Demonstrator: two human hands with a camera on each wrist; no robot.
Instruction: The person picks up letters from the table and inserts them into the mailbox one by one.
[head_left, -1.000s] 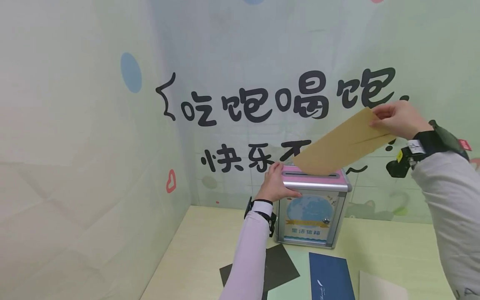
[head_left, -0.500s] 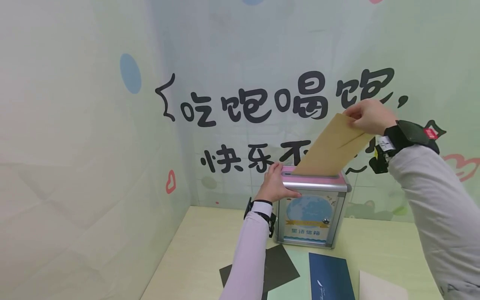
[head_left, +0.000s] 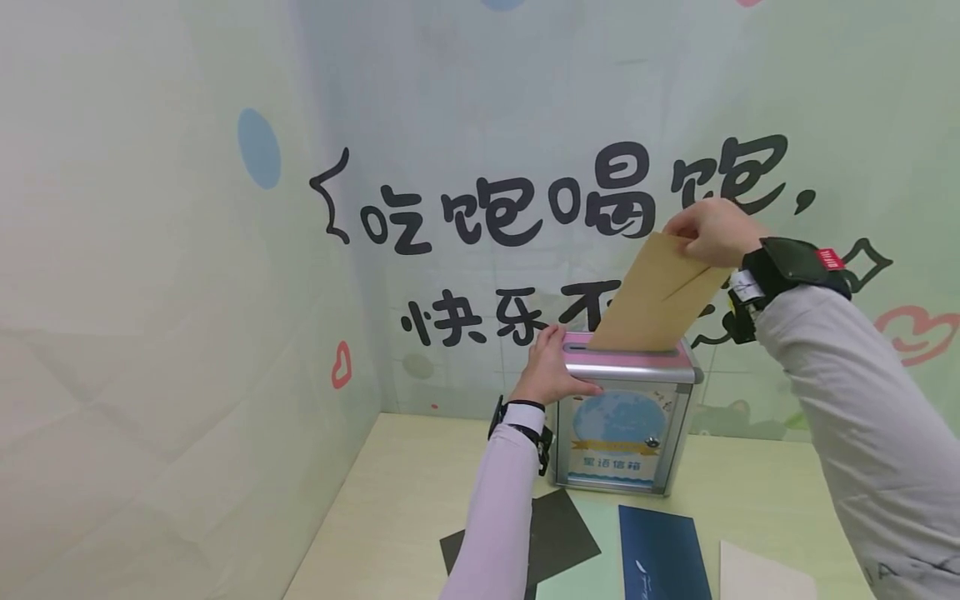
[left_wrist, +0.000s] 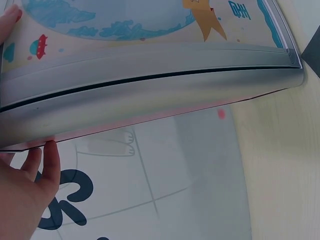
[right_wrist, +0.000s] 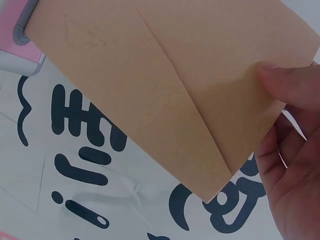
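A small metal letter box [head_left: 622, 417] with a pink slotted lid [head_left: 633, 360] stands on the table against the back wall. My left hand [head_left: 551, 371] grips its top left corner, thumb on the front face; the left wrist view shows the fingers [left_wrist: 45, 172] curled over the box edge [left_wrist: 150, 97]. My right hand [head_left: 708, 229] pinches the upper corner of a brown envelope [head_left: 660, 296], whose lower end is in the lid's slot, tilted to the right. In the right wrist view the thumb [right_wrist: 292, 85] presses on the envelope [right_wrist: 170, 85].
On the pale table [head_left: 405, 508] in front of the box lie a black sheet [head_left: 558, 533], a pale green sheet [head_left: 592, 550], a dark blue envelope [head_left: 663, 554] and a cream one [head_left: 765, 575]. Printed backdrop walls [head_left: 187, 333] close in the left and back sides.
My right hand has moved left and the brown envelope has tipped steeper and slid further down into the slot. The left hand has stayed on the box.
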